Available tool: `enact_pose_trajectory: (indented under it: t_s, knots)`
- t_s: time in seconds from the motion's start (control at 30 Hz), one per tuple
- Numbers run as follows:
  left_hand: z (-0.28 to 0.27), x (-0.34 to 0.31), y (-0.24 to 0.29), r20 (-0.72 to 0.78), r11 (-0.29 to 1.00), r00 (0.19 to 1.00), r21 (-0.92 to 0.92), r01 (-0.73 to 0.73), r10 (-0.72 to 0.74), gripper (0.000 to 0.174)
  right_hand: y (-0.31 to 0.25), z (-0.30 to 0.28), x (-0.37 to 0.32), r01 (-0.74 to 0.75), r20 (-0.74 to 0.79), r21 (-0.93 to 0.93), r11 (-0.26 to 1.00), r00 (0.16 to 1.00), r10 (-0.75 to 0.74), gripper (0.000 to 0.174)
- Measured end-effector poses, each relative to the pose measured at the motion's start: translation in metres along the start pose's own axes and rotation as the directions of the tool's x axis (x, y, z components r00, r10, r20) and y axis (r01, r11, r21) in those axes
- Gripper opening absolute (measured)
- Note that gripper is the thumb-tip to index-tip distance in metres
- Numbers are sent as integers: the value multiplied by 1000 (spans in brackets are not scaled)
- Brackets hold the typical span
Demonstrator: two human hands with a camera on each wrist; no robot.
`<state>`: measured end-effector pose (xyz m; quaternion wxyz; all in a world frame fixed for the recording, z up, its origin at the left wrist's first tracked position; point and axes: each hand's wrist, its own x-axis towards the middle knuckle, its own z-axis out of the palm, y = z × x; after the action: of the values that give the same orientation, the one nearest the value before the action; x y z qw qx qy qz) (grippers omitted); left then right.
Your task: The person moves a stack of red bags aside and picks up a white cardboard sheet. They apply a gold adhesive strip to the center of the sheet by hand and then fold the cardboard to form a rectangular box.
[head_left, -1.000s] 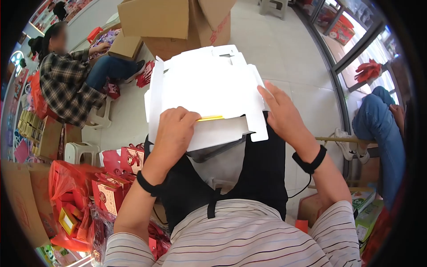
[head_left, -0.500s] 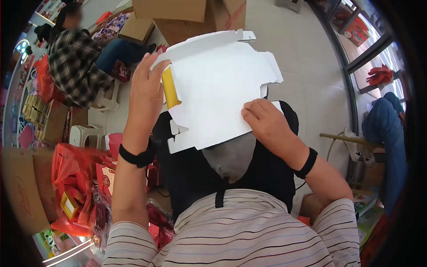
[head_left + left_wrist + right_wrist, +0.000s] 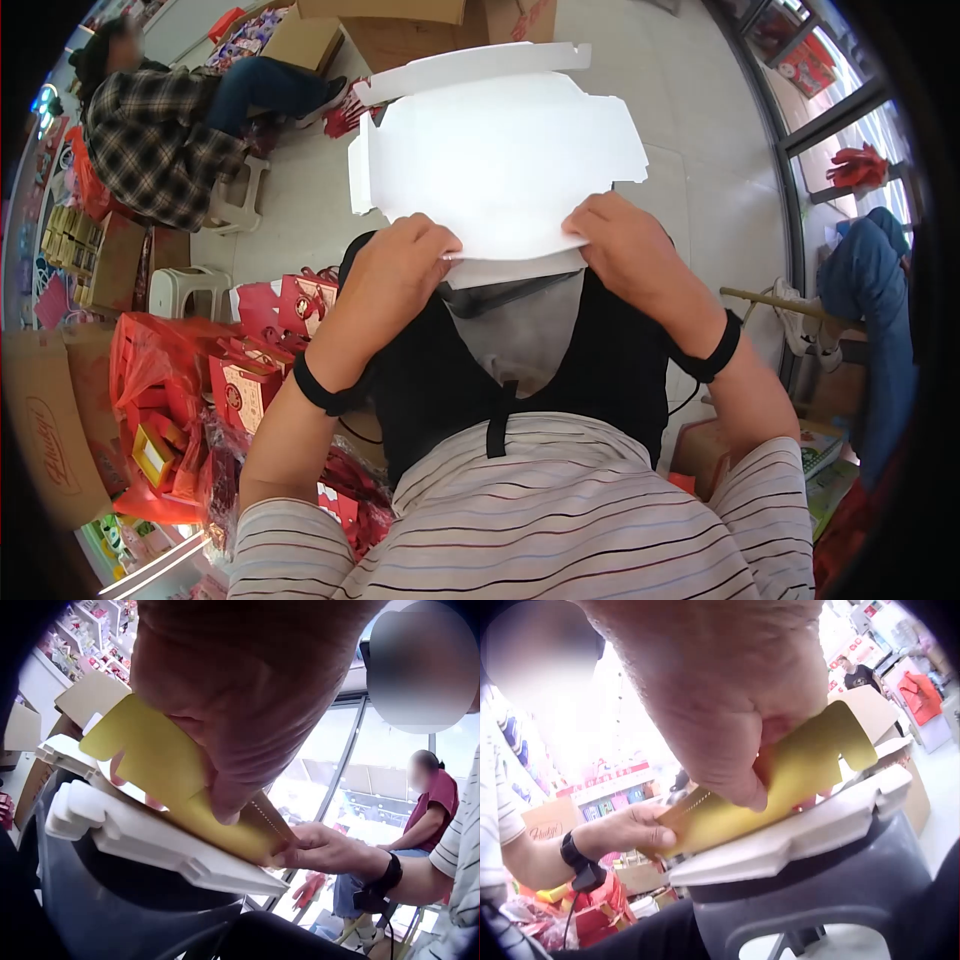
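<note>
A flat die-cut cardboard box blank (image 3: pixel 500 160), white on its upper face, lies before me with flaps standing along its far and left sides. Its underside is yellow, seen in the left wrist view as a yellow panel (image 3: pixel 165 761) bent up at a perforated crease. My left hand (image 3: pixel 405 262) pinches the near edge at the left, thumb against the yellow face. At the right end of that edge, my right hand (image 3: pixel 632 250) pinches it the same way. Beneath are more white blanks (image 3: pixel 739 870), stacked on a grey plastic stool (image 3: pixel 817 904) between my knees.
Large cardboard boxes (image 3: pixel 400 40) stand beyond the blank. Left are a white stool (image 3: pixel 190 292), red gift bags (image 3: pixel 245 390) and a red plastic bag (image 3: pixel 150 350). A seated person in a plaid shirt (image 3: pixel 160 120) is at far left; another person's jeans (image 3: pixel 860 290) show at right.
The blank has turned, and its yellow part no longer shows from above. My left hand has come down from the left flap to the near edge; the right has shifted slightly along it.
</note>
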<state>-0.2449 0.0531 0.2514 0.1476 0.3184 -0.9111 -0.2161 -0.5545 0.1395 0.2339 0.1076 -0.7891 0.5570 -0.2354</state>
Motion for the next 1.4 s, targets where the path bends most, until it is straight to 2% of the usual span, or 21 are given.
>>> enact_pose_trajectory:
  t_s: [0.07, 0.1, 0.2, 0.23, 0.33, 0.37, 0.57, 0.73, 0.93, 1.23, 1.4]
  knots:
    - [-8, 11, -2, 88, 996, 992, -8, 94, -93, 20, 9, -9, 13, -35, 41, 105, 994, 999, 31, 21]
    - [-10, 17, -3, 62, 993, 993, -64, 101, -97, 22, 12, -14, 22, -63, 104, 154, 986, 993, 47, 15]
    - [-17, 36, 4, 119, 952, 950, -72, 299, -289, 24, 18, -20, 42, -197, 257, 148, 969, 954, 155, 15]
    - [-12, 38, -3, 77, 974, 972, -41, 224, -220, 24, 19, -21, 47, -221, 272, 164, 961, 947, 171, 17]
    - [-10, 44, -6, 74, 980, 978, 63, 189, -194, 23, 23, -23, 58, -241, 324, 195, 951, 931, 169, 19]
    - [-11, 45, -8, 85, 980, 977, 50, 193, -197, 23, 27, -18, 57, -163, 265, 156, 974, 957, 118, 21]
    - [-1, 47, -17, 81, 972, 969, 25, 232, -233, 26, 35, -5, 67, -147, 286, 82, 986, 951, 118, 27]
    - [8, 48, -20, 52, 958, 957, 11, 286, -286, 32, 36, -8, 74, -276, 393, 133, 952, 897, 205, 31]
    - [4, 54, -28, 189, 938, 921, -1, 347, -341, 36, 32, -10, 83, -310, 484, 83, 947, 843, 233, 33]
    - [3, 60, -38, 288, 953, 909, 69, 296, -303, 40, 32, -1, 89, -288, 523, -19, 957, 813, 255, 34]
    - [6, 58, -41, 253, 965, 932, 88, 247, -261, 40, 30, -2, 91, -277, 540, -39, 960, 803, 254, 34]
